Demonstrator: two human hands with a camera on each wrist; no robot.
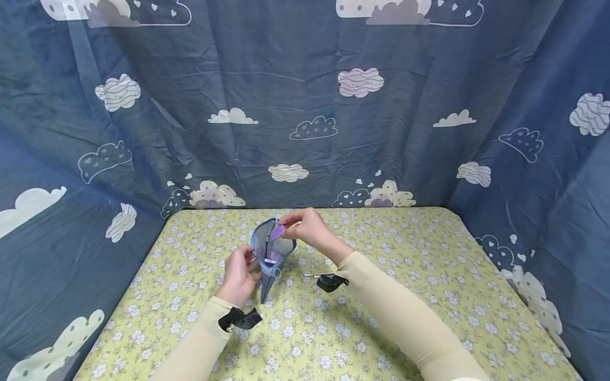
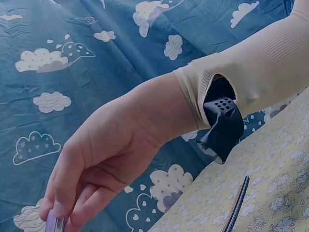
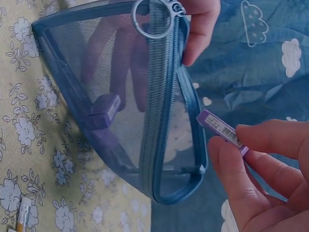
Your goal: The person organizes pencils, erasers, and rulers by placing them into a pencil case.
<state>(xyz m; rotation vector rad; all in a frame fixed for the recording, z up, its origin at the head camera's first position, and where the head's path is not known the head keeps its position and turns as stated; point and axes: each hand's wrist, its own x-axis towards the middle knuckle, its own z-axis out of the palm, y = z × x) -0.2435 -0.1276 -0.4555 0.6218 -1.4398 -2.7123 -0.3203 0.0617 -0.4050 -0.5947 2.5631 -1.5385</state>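
A blue mesh zipper pouch (image 1: pixel 263 241) stands unzipped over the table, its mouth spread wide. My left hand (image 1: pixel 240 270) grips it by the side near the zipper; its fingers show through the mesh in the right wrist view. At the pouch's mouth, my right hand (image 1: pixel 307 228) pinches a slim purple case (image 3: pixel 222 129) with a barcode label between thumb and fingers. Another purple block-shaped item (image 3: pixel 104 112) lies inside the pouch. A metal ring (image 3: pixel 153 19) hangs from the zipper end. In the left wrist view the right hand shows from the side.
Slim pen-like sticks (image 2: pixel 235 205) lie on the flowered tablecloth (image 1: pixel 305 333), partly behind the right wrist's black strap (image 1: pixel 331 282) in the head view. Another black strap (image 1: pixel 240 318) hangs at the left wrist. A blue cloud-print curtain (image 1: pixel 276 63) closes off the back and sides.
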